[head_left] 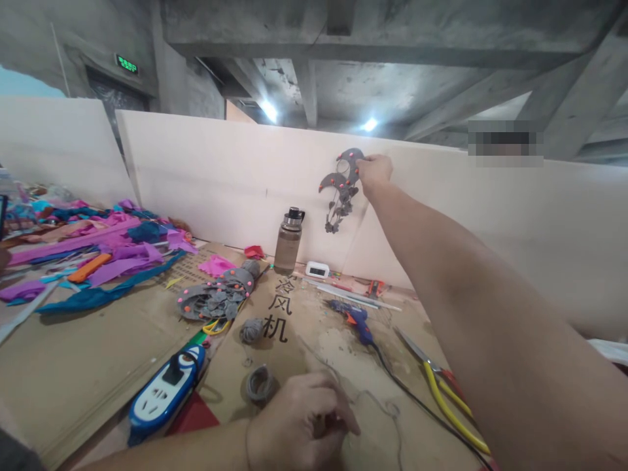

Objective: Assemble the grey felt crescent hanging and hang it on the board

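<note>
My right hand (375, 175), at the end of a stretched-out arm, pinches a grey crescent moon ornament (352, 157) in front of the white partition. Small orange and pink dots sit on the ornament, and a second crescent and grey flower shapes dangle below. Low over the cardboard, my left hand (311, 418) has its fingers curled; anything inside them is hidden. Grey yarn (392, 409) trails across the cardboard on its right. Just left of that hand lies a coil of grey cord (260, 383), with a small ball of grey yarn (251, 331) beyond it.
More dotted grey ornaments (216, 297) lie left of a water bottle (289, 242). A glue gun (354, 316) with a black cord and yellow-handled scissors (444, 392) are at right. A power strip (167, 392) and fabric scraps (122, 252) occupy the left. The white partition (210, 170) stands behind.
</note>
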Demonstrator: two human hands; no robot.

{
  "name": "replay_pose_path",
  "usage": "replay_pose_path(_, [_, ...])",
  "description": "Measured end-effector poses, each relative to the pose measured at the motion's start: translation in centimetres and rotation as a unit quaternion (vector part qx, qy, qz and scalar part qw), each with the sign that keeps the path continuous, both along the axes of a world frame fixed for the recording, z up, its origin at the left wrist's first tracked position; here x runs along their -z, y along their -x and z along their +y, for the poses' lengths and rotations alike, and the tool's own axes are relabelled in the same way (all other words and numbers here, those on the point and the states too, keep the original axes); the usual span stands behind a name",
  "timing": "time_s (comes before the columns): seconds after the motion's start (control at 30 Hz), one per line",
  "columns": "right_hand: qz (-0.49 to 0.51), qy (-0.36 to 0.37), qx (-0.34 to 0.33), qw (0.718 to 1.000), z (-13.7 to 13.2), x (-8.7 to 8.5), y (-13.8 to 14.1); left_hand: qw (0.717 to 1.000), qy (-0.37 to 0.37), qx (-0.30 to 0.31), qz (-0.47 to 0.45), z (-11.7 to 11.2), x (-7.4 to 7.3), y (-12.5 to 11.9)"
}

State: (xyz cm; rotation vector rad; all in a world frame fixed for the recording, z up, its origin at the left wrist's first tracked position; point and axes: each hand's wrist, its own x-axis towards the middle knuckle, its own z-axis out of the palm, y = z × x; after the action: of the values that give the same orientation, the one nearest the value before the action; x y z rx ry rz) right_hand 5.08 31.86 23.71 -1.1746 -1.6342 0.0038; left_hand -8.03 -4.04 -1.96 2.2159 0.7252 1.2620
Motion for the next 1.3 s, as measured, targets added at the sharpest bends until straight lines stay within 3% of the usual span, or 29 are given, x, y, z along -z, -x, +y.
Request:
replay_pose_path(0.13, [0.096,0.011,0.027,0.995,-0.6,0.1,1.1,1.0,0.006,0.004,0.012,0.2,0.5,0.0])
replay_pose_path(0.43, [0.064,0.014,-0.017,0.998,-2.7,1.2,1.3,1.0,0.015,-0.002,0.02,0.8,1.1,0.1])
replay_pose_path(0.63, [0.081,0.026,-0.013,0.996,-4.3,3.6,0.7,0.999,0.007,-0.026,0.027,1.4,1.3,0.3])
replay_pose_path(1.0, [0.131,0.152,0.0,0.98,-3.5,9.5,1.4,0.995,0.015,-0.017,0.098,1.9,2.0,0.7])
replay_pose_path(1.3, [0.162,0.192,-0.003,0.968,-2.7,11.4,1.4,0.991,0.02,-0.005,0.134,2.0,2.2,0.7])
